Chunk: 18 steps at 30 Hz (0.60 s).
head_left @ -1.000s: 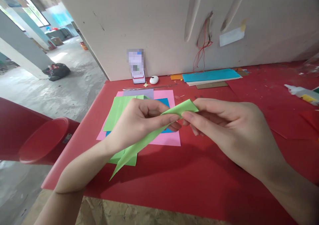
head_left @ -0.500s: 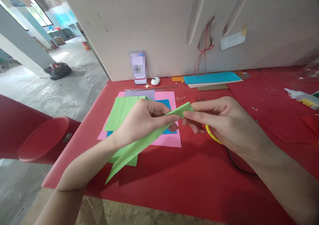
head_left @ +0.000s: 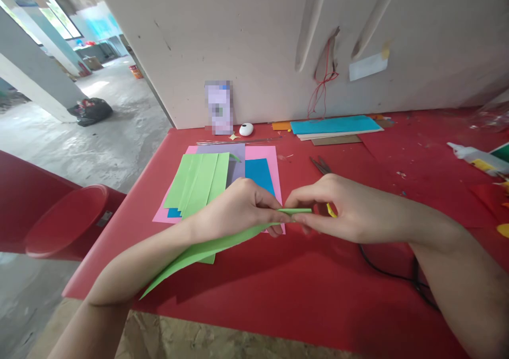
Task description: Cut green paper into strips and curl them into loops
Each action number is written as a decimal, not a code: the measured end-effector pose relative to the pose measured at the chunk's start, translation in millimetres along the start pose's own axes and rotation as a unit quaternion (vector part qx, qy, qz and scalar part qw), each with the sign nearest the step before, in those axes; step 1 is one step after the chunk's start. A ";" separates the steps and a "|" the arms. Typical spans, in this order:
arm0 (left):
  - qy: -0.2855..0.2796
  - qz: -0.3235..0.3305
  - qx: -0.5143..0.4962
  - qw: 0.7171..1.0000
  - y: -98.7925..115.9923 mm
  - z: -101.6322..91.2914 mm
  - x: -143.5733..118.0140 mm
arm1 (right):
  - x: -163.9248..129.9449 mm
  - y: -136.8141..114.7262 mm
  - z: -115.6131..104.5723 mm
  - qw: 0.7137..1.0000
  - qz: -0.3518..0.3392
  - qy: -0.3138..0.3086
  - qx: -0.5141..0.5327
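A long strip of light green paper [head_left: 222, 241] runs between both hands above the red table, its pointed tail trailing down to the left. My left hand [head_left: 242, 208] is closed on it, thumb and fingers pinching near its right end. My right hand [head_left: 338, 208] pinches that end, where the paper looks folded or rolled narrow. Behind my left hand lie several overlapping green paper sheets [head_left: 199, 178], on top of blue [head_left: 258, 176], purple and pink paper [head_left: 278, 189]. Just beyond my right hand are scissors [head_left: 321, 165], their yellow handle partly hidden by it.
A phone [head_left: 219, 107] leans on the wall, with a white mouse-like object [head_left: 246, 129] beside it. Blue sheets [head_left: 336, 124] lie along the wall. A glue bottle [head_left: 477, 157] is at right, a black cable [head_left: 382, 271] near my right wrist, a red bin [head_left: 67, 221] left of the table.
Both hands have come lower and nearer with the green strip. The strip's right end, broad and flat before, now shows as a narrow edge. More of the scissors shows.
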<state>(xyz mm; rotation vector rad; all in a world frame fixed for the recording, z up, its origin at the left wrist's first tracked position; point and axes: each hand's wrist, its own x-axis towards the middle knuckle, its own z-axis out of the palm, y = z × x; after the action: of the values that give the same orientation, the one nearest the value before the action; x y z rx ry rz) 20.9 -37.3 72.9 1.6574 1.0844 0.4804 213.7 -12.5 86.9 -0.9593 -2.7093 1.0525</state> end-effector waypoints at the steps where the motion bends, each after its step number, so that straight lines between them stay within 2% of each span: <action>1: -0.009 -0.006 -0.010 1.000 -0.4 0.6 0.0 | 0.4 -0.2 0.7 1.000 0.006 -0.007 0.002; 4: -0.020 -0.022 -0.037 0.999 0.0 2.3 -0.3 | 3.6 -1.1 3.5 1.000 0.000 0.010 0.010; 8: -0.020 -0.040 -0.067 0.997 0.9 1.1 -1.8 | 6.9 0.5 2.7 0.997 -0.053 0.017 0.049; 10: -0.030 -0.052 -0.064 0.996 -0.6 -3.1 -4.4 | 5.6 4.5 -1.8 0.996 -0.035 0.002 0.086; 14: -0.038 -0.091 -0.045 0.994 -8.2 -15.2 -12.7 | 2.3 16.7 -12.3 0.988 0.051 -0.030 0.143; 18: -0.070 -0.117 -0.075 0.988 -15.4 -21.3 -14.0 | 5.0 28.8 -15.6 0.979 0.062 -0.082 0.175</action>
<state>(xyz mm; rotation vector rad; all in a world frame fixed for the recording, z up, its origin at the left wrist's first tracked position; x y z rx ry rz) -8.7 -36.8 69.5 1.3898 1.0935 0.2804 229.3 15.8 79.8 -1.0254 -2.4797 1.6312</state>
